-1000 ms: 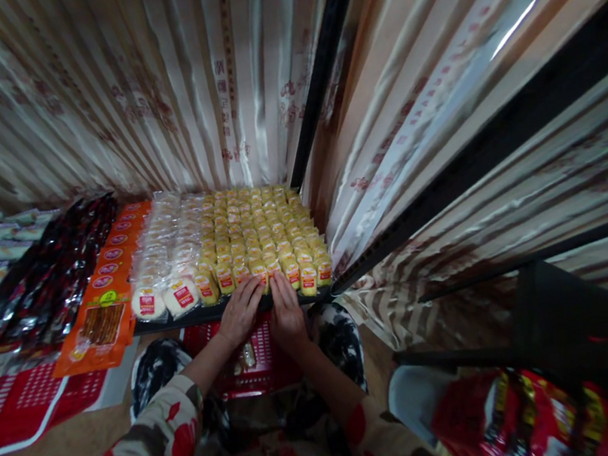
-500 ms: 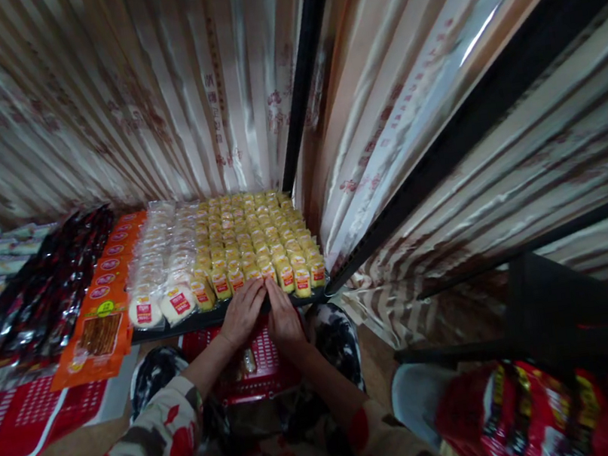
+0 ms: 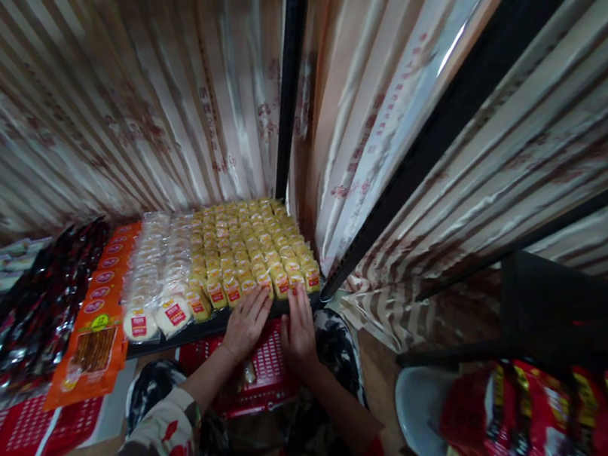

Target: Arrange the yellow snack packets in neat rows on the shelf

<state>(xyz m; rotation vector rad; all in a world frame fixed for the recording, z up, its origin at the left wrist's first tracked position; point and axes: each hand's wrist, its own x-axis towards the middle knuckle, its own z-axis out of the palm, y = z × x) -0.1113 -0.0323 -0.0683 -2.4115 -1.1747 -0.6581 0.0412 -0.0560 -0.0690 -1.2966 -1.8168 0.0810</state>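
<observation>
Rows of small yellow wrapped cakes (image 3: 243, 241) with red labels stand packed on a low dark shelf (image 3: 150, 347). My left hand (image 3: 248, 322) lies with stretched fingers against the front of the middle rows. Farther right, my right hand (image 3: 299, 331) points its straight fingers up at the front cakes, its fingertips touching them. Neither hand is wrapped around a cake. To the left of the yellow rows are white round wrapped cakes (image 3: 173, 314) in clear packs. Below my hands sits a red plastic basket (image 3: 269, 359) with a small wrapped item inside.
Orange snack packs (image 3: 87, 329) and dark shiny packets (image 3: 25, 315) lie farther left, overhanging the shelf edge. Another red basket (image 3: 4, 440) is at lower left. A black upright post (image 3: 288, 85) and pleated curtains (image 3: 166, 111) border the shelf. Red bags (image 3: 536, 406) are at lower right.
My right hand has moved right along the front of the yellow cakes, away from my left hand. The fingertips, close together before, are now apart. The view has shifted slightly.
</observation>
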